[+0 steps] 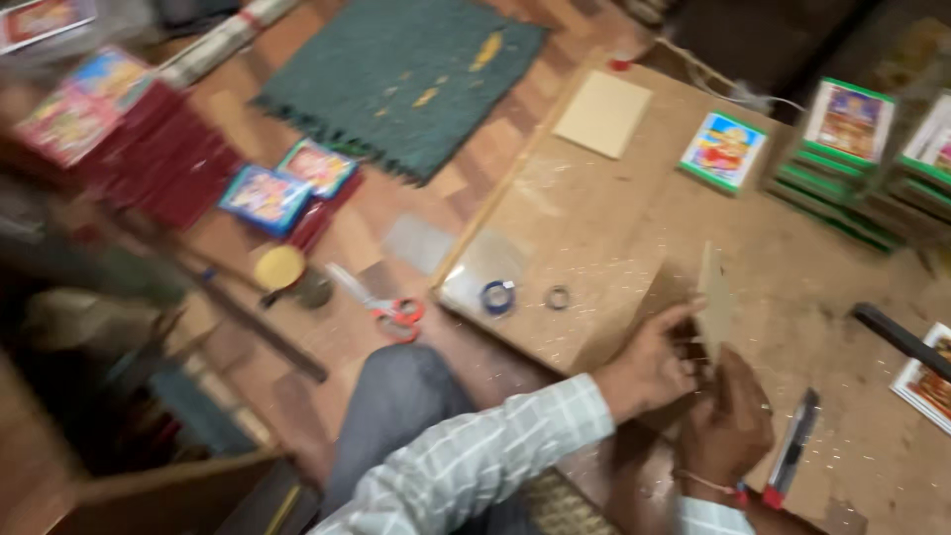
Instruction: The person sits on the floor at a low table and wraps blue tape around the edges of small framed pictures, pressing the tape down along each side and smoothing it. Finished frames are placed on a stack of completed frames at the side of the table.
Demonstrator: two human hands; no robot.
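- A big low board tabletop point(614, 238) was laid out on the patterned floor point(337, 327), pretty dusty and speckled with pale scraps.
- A dark green mat point(396, 74) was spread on the floor beyond the tabletop's left edge.
- Stacks of red-edged picture frames point(129, 129) were piled at the far left, all quite blurred; two more colourful ones point(287, 183) were lying nearer the mat.
- Green-edged framed pictures point(862, 149) were stacked at the tabletop's far right, with a single one point(723, 149) lying flat just beside them.
- A plain cardboard sheet point(602, 114) was left flat near the tabletop's far edge.
- A thin piece of brown board point(713, 302) was held upright over the near part of the tabletop, edge-on to the camera.
- The left hand point(649, 367) was closed around the board piece's left side; a pale checked sleeve was worn on that arm.
- The right hand point(728, 421) was clamped on the same board piece from below, a red thread seen at the wrist.
- A utility knife point(792, 446) with a red end was lying on the tabletop just right of the right hand.
- Red-handled scissors point(381, 307) were left on the floor by the tabletop's corner.
- A blue tape roll point(497, 295) and a smaller ring point(558, 296) were sitting near the tabletop's left edge.
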